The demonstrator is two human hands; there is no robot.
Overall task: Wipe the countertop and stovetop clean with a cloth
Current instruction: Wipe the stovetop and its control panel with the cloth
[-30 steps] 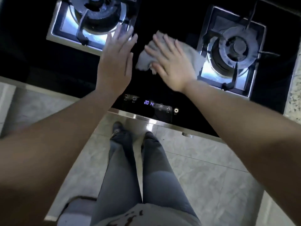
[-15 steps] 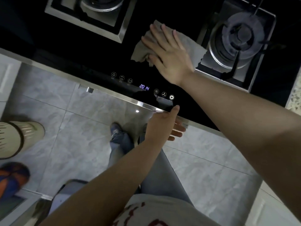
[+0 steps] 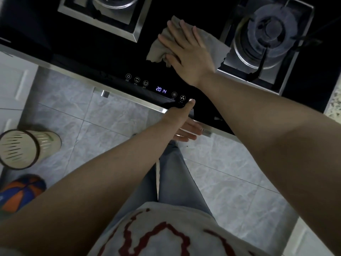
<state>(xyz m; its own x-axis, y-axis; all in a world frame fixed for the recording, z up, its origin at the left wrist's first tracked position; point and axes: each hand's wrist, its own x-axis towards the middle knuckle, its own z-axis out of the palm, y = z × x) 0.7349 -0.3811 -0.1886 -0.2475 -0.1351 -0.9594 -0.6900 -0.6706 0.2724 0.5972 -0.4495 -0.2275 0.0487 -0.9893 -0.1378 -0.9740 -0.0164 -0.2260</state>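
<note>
A grey cloth lies crumpled on the black glass stovetop between the two gas burners. My right hand presses flat on the cloth with straight fingers. My left hand is at the stove's front metal edge; its thumb lies on top by the touch panel's power button and its fingers reach under the edge. The touch panel shows lit icons and the digits 20 14.
The left burner and the right burner flank the cloth. A speckled countertop strip shows at the far right. On the tiled floor stand a cream slatted bin and an orange-blue ball.
My left hand left the stovetop and dropped to the front edge, where its thumb crept up beside the power button. My right hand stayed on the cloth. The view tilted down and left.
</note>
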